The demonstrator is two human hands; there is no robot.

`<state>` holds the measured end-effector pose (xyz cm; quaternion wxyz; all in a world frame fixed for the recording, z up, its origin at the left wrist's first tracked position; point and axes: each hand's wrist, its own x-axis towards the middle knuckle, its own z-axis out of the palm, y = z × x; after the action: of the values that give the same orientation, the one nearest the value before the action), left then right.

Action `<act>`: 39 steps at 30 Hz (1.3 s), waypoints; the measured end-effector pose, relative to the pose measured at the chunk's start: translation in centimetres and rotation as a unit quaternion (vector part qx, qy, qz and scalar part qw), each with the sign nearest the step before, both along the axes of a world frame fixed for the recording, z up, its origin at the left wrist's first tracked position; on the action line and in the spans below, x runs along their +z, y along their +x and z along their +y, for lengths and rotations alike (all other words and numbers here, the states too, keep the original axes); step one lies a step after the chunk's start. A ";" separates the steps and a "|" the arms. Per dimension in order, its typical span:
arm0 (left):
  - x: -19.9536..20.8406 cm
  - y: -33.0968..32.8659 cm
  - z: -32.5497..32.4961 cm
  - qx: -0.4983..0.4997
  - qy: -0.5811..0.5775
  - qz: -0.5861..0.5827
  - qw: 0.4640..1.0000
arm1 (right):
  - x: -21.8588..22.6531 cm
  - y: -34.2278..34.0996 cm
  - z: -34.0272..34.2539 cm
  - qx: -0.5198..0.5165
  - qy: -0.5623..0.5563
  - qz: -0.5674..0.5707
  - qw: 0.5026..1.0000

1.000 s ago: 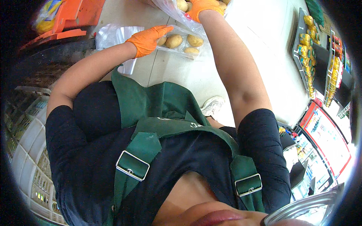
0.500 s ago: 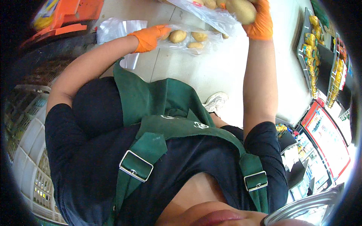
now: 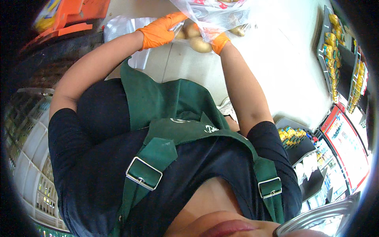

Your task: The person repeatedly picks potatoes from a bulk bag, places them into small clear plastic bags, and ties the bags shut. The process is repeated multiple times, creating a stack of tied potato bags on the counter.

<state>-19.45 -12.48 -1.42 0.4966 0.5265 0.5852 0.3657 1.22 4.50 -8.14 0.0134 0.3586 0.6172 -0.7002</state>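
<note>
My left hand (image 3: 159, 32), in an orange glove, grips the edge of a clear plastic bag (image 3: 181, 42), its forefinger reaching toward the upper right. Several potatoes sit at that bag, among them a brown potato (image 3: 199, 45) beside my right hand (image 3: 220, 42). The right hand, also gloved in orange, curls at this potato; its fingertips show only dimly through plastic. Over them hangs a larger clear bag with red print (image 3: 215, 17), more potatoes inside at the upper frame edge. Another potato (image 3: 238, 31) lies just right of the right hand, under plastic.
Flat clear plastic bags (image 3: 118, 28) lie left of my left hand. Further left are an orange plastic item (image 3: 81, 15) and white plastic crates (image 3: 33, 138). Shelves of yellow packages (image 3: 331, 51) stand at the right, over pale floor tiles (image 3: 276, 67).
My right hand has come down and left from the upper right to the potatoes near my left hand. The large printed bag has shifted left, now covering part of them.
</note>
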 end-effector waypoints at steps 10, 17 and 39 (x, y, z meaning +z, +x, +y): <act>0.8 -0.6 0.4 0.006 -0.074 0.000 0.997 | 6.8 5.4 0.3 -0.043 0.012 -0.255 0.966; -0.8 -2.0 0.6 0.015 -0.111 0.081 0.990 | 17.4 3.6 0.4 0.557 0.279 -0.227 0.749; 2.9 -2.7 1.5 -0.038 -0.221 -0.268 0.937 | 14.0 1.9 -3.2 -0.051 -0.043 0.207 0.976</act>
<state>-22.11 -10.95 1.47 0.7523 0.3081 0.4757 0.3358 3.12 1.27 5.90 -0.1348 0.2364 0.5563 -0.7851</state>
